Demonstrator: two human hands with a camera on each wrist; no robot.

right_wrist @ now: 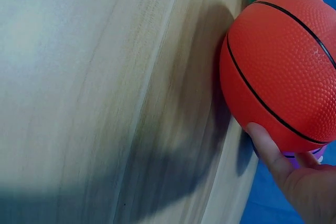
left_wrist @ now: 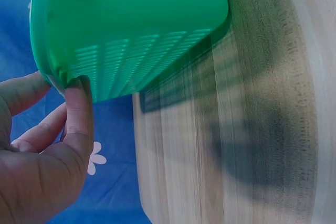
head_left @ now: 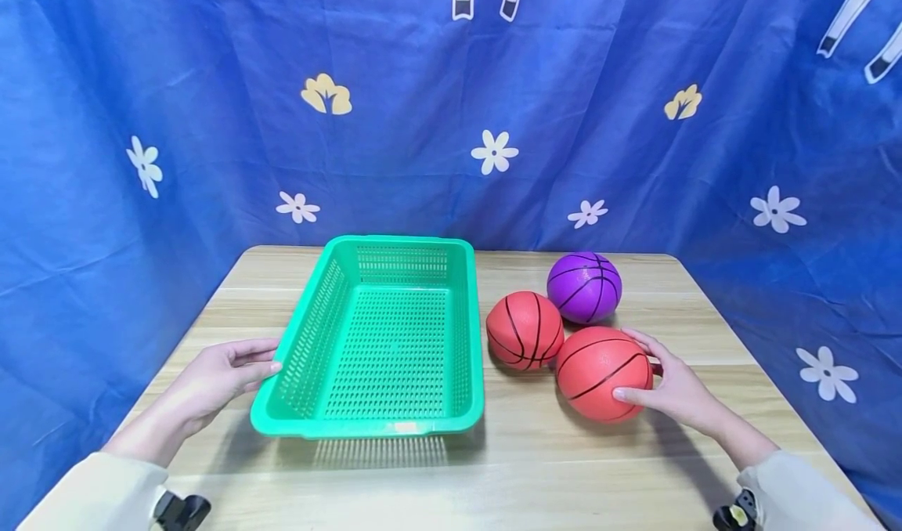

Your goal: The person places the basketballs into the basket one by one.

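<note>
A green plastic basket (head_left: 474,374) with perforated walls sits left of the middle of the table, its inside bare. My left hand (head_left: 224,374) pinches its left rim between thumb and fingers, and the left wrist view shows the fingertips (left_wrist: 77,95) curled over that rim. With my right hand (head_left: 672,386) I grip a red toy basketball (head_left: 599,378) from its right side, thumb in front and fingers behind. Another red ball (head_left: 523,331) lies between it and the basket. Behind them is a purple ball (head_left: 585,288) with black lines.
The light wood-grain table (head_left: 521,476) carries everything. A blue cloth (head_left: 395,163) printed with flowers hangs behind the table and along both sides. Both sleeves (head_left: 99,496) are pale, with small black devices (head_left: 182,509) at the wrists.
</note>
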